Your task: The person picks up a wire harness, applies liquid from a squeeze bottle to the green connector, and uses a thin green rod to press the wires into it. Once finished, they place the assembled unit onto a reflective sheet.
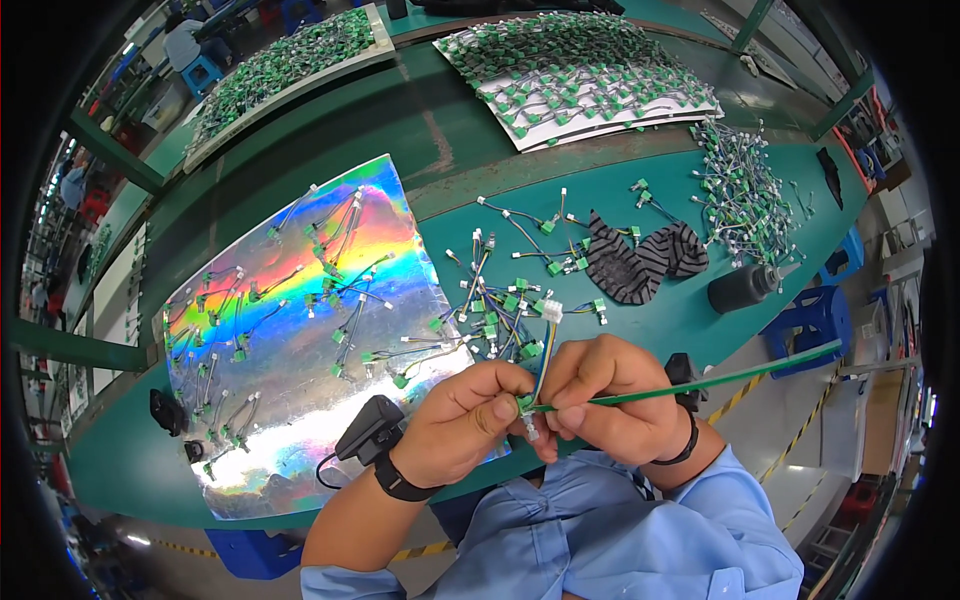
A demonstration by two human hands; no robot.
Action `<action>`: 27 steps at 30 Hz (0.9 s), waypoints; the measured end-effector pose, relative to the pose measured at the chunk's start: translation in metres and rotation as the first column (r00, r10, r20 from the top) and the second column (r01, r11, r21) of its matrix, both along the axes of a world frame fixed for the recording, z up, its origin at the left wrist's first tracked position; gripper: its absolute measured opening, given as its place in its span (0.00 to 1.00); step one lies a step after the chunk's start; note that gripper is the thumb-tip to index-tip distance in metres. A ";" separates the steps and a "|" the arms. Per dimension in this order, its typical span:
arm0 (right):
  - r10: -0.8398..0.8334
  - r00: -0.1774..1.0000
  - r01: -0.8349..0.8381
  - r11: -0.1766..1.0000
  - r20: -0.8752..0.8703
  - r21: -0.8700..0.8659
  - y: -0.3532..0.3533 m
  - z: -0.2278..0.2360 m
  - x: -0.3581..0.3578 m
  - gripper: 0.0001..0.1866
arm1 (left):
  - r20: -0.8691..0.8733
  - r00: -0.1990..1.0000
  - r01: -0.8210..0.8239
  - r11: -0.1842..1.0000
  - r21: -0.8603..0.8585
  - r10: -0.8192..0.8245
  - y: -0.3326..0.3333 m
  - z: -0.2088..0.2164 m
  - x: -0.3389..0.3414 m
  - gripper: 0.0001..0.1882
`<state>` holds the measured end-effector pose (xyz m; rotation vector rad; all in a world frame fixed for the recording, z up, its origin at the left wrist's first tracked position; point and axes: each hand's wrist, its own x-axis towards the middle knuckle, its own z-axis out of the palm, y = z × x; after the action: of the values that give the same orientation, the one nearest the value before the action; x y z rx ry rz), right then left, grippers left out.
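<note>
Close to the table's near edge, my two hands meet. My left hand [465,420] pinches a small wire harness with a white plug [551,311] on its upper end, blue, yellow and dark wires below it, and a green wrapped part [525,402] at the fingertips. My right hand [620,400] is closed on a long thin green strip [720,382], whose far end sticks out to the right. The strip's near end meets the wrapped part between my fingers; whether it is stuck there I cannot tell.
A shiny rainbow-coloured sheet [400,220] with several harnesses lies left. Loose harnesses [500,315] lie ahead of my hands. A striped cloth [630,265], a black bottle [742,288] and a harness pile [745,190] are right. Loaded white boards [560,130] stand behind.
</note>
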<state>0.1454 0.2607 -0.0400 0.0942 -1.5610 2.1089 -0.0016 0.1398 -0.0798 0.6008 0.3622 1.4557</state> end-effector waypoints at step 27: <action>-0.059 0.998 0.058 0.981 0.001 0.187 0.003 -0.007 0.000 0.03 | -0.005 0.998 -0.063 0.995 -0.073 0.063 0.001 0.002 0.006 0.12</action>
<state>0.1459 0.2632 -0.0468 0.1054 -1.7418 1.9152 0.0046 0.1410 -0.0776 0.5360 0.4383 1.4958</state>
